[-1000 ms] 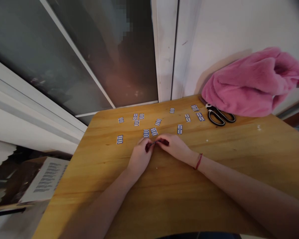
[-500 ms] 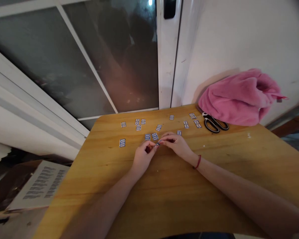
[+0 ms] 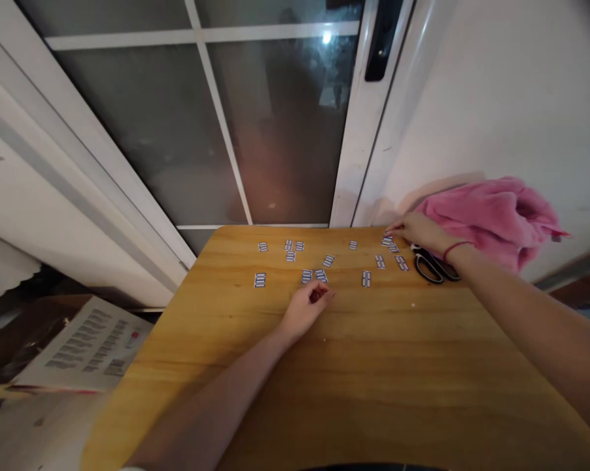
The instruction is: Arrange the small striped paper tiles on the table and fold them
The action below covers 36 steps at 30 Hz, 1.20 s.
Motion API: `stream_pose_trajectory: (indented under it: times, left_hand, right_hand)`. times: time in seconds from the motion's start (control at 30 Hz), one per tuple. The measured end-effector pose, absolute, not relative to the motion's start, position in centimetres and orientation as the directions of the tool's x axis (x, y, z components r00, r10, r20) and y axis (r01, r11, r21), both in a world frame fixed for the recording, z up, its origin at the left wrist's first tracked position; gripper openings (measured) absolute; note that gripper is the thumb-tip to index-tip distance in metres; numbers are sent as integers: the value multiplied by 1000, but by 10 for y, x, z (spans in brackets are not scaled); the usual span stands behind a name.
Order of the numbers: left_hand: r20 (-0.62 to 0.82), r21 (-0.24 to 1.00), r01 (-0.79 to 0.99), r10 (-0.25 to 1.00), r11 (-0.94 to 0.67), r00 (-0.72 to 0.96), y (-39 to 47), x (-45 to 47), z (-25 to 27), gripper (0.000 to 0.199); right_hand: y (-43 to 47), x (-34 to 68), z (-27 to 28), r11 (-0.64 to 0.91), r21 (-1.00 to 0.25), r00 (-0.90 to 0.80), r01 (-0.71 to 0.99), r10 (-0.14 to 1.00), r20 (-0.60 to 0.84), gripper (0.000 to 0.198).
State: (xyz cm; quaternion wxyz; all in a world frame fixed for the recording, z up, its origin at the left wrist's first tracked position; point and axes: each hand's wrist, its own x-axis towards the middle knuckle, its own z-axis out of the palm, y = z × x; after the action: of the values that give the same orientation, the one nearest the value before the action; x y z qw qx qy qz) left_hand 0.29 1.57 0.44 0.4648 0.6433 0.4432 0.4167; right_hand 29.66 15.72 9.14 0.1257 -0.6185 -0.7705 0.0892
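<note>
My right hand reaches to the far right of the wooden table, its fingertips pinching a small blue-and-white striped card. That card is beside or partly over another striped card; I cannot tell whether they overlap. Near the table's middle my left hand rests with its fingers curled and nothing visible in them. Just beyond it lie two striped cards. Several more cards are spread around, among them one at the left and one right of centre.
Black-handled scissors lie beside my right wrist, against a bunched pink cloth at the wall. A glass-paned door stands behind the wooden table. On the floor at left is an open cardboard box.
My right hand has moved away from my left, to the far right, carrying the small card. My left hand stays near the middle, fingers curled. The view has tilted up.
</note>
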Motion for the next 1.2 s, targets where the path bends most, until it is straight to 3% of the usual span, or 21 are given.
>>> stream_pose_trajectory:
  times: [0.33, 0.7, 0.9, 1.2]
  left_hand:
    - [118, 970, 173, 952, -172, 284, 17, 1, 9, 24]
    - [136, 956, 210, 944, -204, 300, 17, 2, 7, 25]
    - [132, 951, 226, 940, -209, 315, 17, 1, 6, 26]
    - [133, 948, 234, 936, -215, 325, 16, 1, 8, 27]
  right_hand:
    - [203, 304, 47, 296, -231, -301, 927, 954, 15, 18]
    - [202, 313, 21, 383, -134, -350, 914, 911, 218, 28]
    - [205, 316, 16, 387, -121, -353, 914, 907, 229, 29]
    - [193, 310, 26, 339, 138, -365, 931, 884, 291, 29]
